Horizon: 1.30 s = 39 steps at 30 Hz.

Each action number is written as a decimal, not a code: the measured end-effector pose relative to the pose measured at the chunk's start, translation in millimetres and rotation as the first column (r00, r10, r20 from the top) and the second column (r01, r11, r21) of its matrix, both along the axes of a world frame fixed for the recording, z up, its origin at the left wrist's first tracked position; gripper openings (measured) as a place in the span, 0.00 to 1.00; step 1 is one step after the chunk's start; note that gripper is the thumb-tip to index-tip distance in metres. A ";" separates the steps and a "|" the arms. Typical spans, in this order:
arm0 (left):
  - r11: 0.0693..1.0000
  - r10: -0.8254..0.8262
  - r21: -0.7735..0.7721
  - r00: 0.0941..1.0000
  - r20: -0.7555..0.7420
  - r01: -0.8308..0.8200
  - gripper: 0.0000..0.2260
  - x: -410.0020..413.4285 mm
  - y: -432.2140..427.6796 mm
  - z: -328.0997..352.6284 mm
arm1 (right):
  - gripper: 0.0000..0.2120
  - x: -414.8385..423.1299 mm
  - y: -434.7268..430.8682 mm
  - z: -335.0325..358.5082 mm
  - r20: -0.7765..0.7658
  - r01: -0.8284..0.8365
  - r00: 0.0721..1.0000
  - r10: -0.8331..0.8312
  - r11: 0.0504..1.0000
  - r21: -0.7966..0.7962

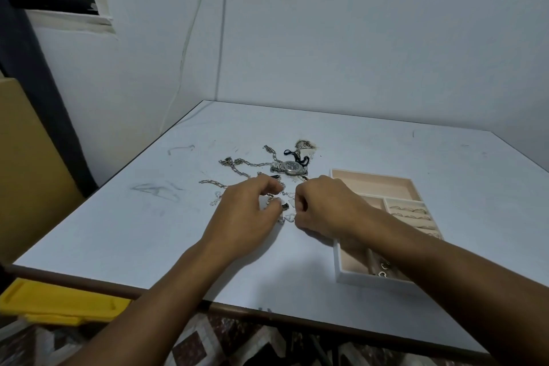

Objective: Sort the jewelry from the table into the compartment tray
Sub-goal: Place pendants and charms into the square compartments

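Left hand (248, 211) and right hand (325, 206) curl over the tangled chains (241, 172), grip unclear; best to tease one free slowly, not yank.

Bare left hand (246, 211), bare right hand (323, 205), slim wrists, forearms uncovered to the frame edge

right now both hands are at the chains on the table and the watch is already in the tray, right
Not the watch: the head view shows it on the table, outside the tray. The left hand and right hand are at the chains.
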<state>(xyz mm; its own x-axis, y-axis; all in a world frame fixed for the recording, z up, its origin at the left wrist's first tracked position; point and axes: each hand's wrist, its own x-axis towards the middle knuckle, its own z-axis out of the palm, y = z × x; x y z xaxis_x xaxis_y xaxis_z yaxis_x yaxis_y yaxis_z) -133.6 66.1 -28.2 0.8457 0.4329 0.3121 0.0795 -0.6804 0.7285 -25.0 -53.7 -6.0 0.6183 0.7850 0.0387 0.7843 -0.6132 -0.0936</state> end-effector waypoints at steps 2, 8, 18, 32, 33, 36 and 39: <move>1.000 0.003 0.002 1.000 0.008 -0.003 0.08 0.9 -0.8 0.8 | 0.05 0.6 -0.6 -0.8 -0.010 -0.007 1.000 0.006 1.000 -0.006; 0.986 0.034 -0.164 0.998 0.047 -0.026 0.06 2.8 -3.4 1.4 | 0.02 5.6 -9.9 7.8 -0.107 -0.042 0.993 0.054 0.993 0.107; 0.663 0.074 -0.746 0.985 0.155 0.068 0.09 15.0 -25.9 7.8 | 0.05 13.4 -31.4 32.1 -0.374 0.006 0.915 0.154 0.920 0.393; 0.273 -0.145 -0.943 0.977 0.157 0.192 0.17 16.2 -60.0 18.9 | 0.06 -0.4 -72.1 42.2 -0.249 -0.014 0.959 0.139 0.895 0.446; 0.260 -0.162 -0.946 0.974 0.156 0.194 0.17 14.6 -61.7 20.4 | 0.05 -2.3 -75.6 42.4 -0.246 -0.014 0.959 0.139 0.892 0.452; 0.256 -0.217 -0.947 0.966 0.139 0.194 0.17 9.2 -67.1 25.6 | 0.04 -6.0 -85.0 40.6 -0.212 -0.028 0.967 0.138 0.893 0.449; 0.294 -0.264 -0.936 0.958 0.114 0.193 0.17 3.6 -71.5 27.9 | 0.03 -10.3 -93.5 38.2 -0.190 -0.038 0.972 0.137 0.893 0.449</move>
